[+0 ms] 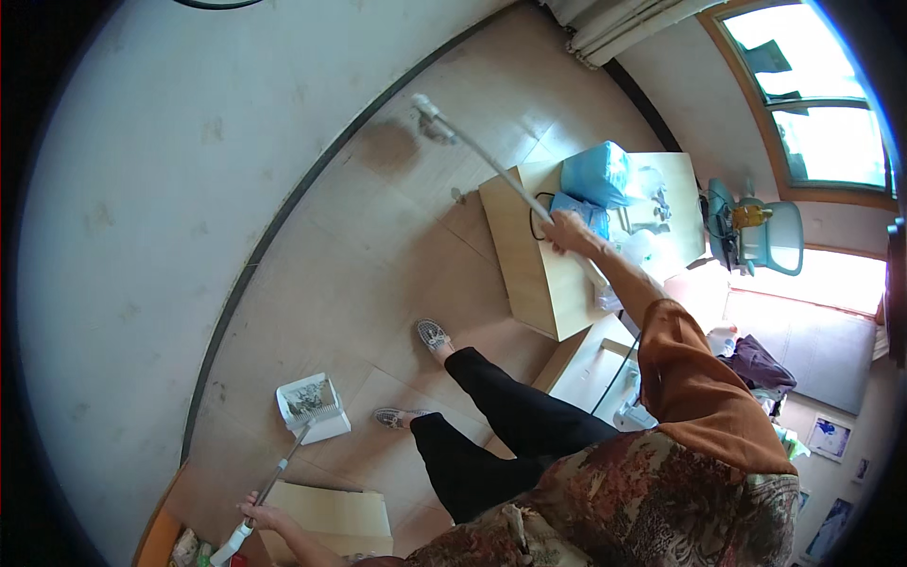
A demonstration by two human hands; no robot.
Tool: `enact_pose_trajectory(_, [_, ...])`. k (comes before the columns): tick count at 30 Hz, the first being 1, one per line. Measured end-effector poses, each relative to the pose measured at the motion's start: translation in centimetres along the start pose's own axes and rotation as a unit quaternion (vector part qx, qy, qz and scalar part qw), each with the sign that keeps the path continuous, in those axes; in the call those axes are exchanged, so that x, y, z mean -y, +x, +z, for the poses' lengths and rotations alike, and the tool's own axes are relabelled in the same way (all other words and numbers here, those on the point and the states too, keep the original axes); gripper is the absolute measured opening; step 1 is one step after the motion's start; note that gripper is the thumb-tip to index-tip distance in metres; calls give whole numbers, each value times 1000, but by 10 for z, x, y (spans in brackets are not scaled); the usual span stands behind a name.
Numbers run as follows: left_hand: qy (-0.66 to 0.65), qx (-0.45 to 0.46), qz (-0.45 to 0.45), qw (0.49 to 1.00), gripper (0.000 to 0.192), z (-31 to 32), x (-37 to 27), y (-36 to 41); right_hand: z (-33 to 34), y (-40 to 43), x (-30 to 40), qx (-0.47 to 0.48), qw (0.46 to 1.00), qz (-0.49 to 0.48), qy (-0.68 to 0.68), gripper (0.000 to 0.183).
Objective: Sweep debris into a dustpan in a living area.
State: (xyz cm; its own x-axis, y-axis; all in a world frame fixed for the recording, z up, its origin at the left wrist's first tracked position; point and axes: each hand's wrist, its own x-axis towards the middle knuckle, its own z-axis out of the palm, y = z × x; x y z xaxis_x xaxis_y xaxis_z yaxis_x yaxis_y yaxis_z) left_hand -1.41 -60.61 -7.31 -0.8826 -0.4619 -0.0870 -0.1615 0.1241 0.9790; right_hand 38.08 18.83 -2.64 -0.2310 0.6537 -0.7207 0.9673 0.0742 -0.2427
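My right hand [567, 230] is closed around the pale handle of a broom [496, 166]. The broom reaches toward the upper left, its head low over the tiled floor by a small patch of dark debris. At the lower left, my left hand [261, 512] grips the metal handle of a long-handled white dustpan [329, 427]. Grey fluff or dust lies inside the pan, which rests on the floor in front of my feet. The fine detail of the bristles is blurred.
A wooden cabinet [521, 255] bearing blue packages [597, 173] stands beside my right arm. A pale wall with a dark skirting [263, 244] curves along the left. A light wooden box or cabinet [333, 514] is near my left hand; a teal chair [779, 237] stands farther right.
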Motion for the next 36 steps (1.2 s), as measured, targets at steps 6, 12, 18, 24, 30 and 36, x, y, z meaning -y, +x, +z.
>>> enact_pose_trajectory(6, [36, -18, -59, 997, 28, 5, 4, -2, -19, 140, 16, -81, 984, 0, -162, 27])
enact_pose_trajectory(12, [14, 19, -57, 998, 30, 30, 16, -30, 42, 185, 72, -5, 875, -159, -458, 27])
enact_pose_trajectory(18, [27, 8, -76, 997, 31, 50, 35, -53, 161, 63, 0, -27, 985, -48, -162, 24])
enact_pose_trajectory(24, [128, 14, -40, 991, 36, -37, 21, 20, 232, -104, 43, 132, 979, -74, -139, 20])
enact_pose_trajectory(30, [9, 24, -109, 994, 21, 31, 34, -26, 234, -128, 7, 230, 777, -445, -381, 35])
enact_pose_trajectory(36, [50, -2, -95, 994, 22, 2, 26, -20, 162, -145, 39, 320, 937, -96, -104, 41])
